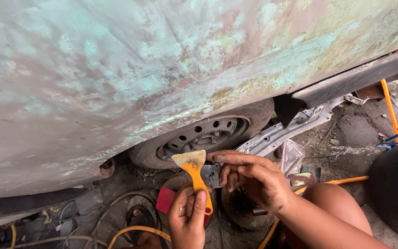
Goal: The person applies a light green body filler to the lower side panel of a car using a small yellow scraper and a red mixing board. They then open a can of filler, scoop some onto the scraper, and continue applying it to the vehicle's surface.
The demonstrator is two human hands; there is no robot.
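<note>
Head view: left hand (187, 219) grips the handle of a yellow plastic spreader (193, 171), fingers wrapped tight, blade up in front of the wheel (199, 136). Right hand (249, 177) has its fingers pinching the blade's edge. Sanded, patchy car panel (139, 69) above shows filler already spread and rubbed down; the blade looks nearly bare of fresh filler, so more smoothing probably remains.

1. The left hand (187, 219) rises from the bottom edge, fingers curled shut in a fist-like grip, thumb pressed along the front.
2. The right hand (252, 177) comes in from the lower right, forearm bare, wrist bent.
3. Its fingers point left, partly curled; the fingertips seem pinched together, though that is hard to tell.
</note>
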